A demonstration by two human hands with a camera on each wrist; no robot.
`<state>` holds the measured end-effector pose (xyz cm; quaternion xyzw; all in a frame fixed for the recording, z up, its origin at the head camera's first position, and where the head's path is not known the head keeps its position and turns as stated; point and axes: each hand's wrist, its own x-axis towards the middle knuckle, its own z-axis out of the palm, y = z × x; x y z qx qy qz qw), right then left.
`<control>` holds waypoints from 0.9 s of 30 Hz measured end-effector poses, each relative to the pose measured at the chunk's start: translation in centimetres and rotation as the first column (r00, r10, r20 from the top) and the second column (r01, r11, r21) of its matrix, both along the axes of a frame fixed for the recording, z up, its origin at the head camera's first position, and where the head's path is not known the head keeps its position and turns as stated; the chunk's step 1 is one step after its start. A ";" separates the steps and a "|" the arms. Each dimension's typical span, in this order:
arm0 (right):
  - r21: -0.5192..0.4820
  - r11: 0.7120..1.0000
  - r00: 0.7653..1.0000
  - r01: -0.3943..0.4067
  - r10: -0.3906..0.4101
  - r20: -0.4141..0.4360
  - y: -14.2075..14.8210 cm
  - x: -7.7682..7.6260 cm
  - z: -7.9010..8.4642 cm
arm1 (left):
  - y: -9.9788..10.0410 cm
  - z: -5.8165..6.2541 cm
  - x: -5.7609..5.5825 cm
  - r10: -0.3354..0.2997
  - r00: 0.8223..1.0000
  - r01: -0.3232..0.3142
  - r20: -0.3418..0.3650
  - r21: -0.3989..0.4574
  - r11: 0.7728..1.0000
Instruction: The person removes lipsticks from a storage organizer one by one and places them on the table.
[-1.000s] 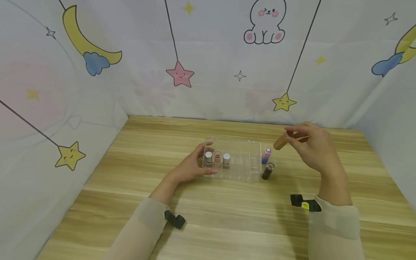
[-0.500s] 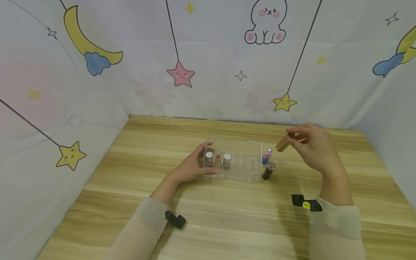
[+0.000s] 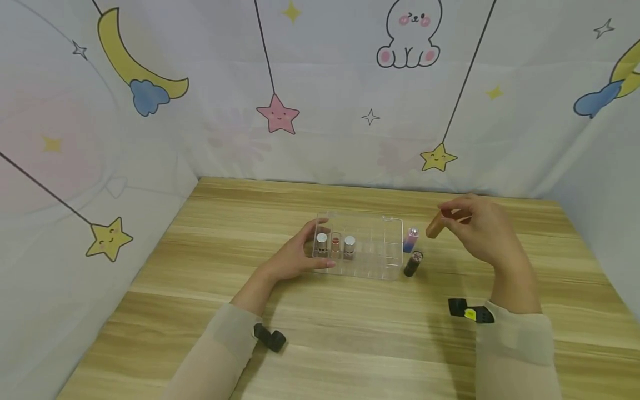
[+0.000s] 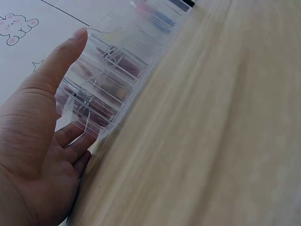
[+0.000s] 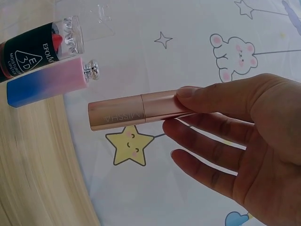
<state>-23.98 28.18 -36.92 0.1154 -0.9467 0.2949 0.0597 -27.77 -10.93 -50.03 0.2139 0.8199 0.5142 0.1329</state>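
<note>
A rose-gold lipstick tube [image 5: 120,113] marked MISSHA is pinched at one end between the thumb and fingers of my right hand [image 3: 482,230], above the table and tilted. My left hand [image 3: 287,260] grips the left end of a clear plastic compartment box [image 3: 393,269], thumb at the front and fingers behind. Inside, toward the left, stand two silver-capped lipsticks [image 3: 349,243] with a clear-capped reddish one [image 3: 335,242] between them. Just right of the box stand a pink-and-blue lipstick [image 5: 51,80] with a round clear knob and a dark green lipstick [image 5: 33,49] with a clear top.
The wood-grain table [image 3: 350,333] ends at a white cloth backdrop [image 3: 330,66] printed with stars, moons and a bear. More cloth [image 3: 75,194] hangs along the left side. A black wrist camera [image 3: 470,311] sits at each cuff.
My right hand has moved slightly right and down with the rose-gold lipstick. The left hand and the box have stayed in place.
</note>
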 end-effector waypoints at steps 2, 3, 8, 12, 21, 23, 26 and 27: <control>0.002 1.000 1.000 0.000 0.000 0.013 0.0 0.0 0.0 | 0.0 0.0 0.0 0.003 1.000 -0.003 0.003 0.000 1.000; 0.005 1.000 1.000 0.000 0.000 0.018 0.0 0.0 0.0 | 0.0 0.0 0.0 0.003 1.000 -0.003 0.003 -0.001 1.000; 0.031 1.000 0.999 0.007 -0.008 0.047 0.1 -0.2 0.0 | 0.0 0.1 0.1 0.005 1.000 -0.005 0.003 -0.003 1.000; 0.051 0.999 0.998 0.010 -0.014 0.068 0.2 -0.3 -0.1 | 0.0 0.1 0.2 0.007 1.000 -0.007 0.007 0.000 1.000; 0.045 0.999 0.992 -0.025 0.019 0.128 0.4 -1.1 -1.2 | -0.1 0.0 0.0 0.004 1.000 -0.004 0.008 0.007 1.000; 0.045 0.998 0.989 -0.032 0.025 0.146 0.5 -1.2 -1.4 | -0.1 0.0 0.0 0.003 1.000 -0.003 0.009 0.007 1.000; 0.043 0.998 0.984 -0.034 0.026 0.177 0.7 -1.4 -1.8 | 0.0 -0.1 -0.1 0.005 1.000 -0.005 0.008 0.005 1.000; 0.043 0.999 0.982 -0.033 0.024 0.188 0.7 -1.4 -1.9 | 0.0 -0.1 -0.1 0.005 1.000 -0.005 0.007 0.005 1.000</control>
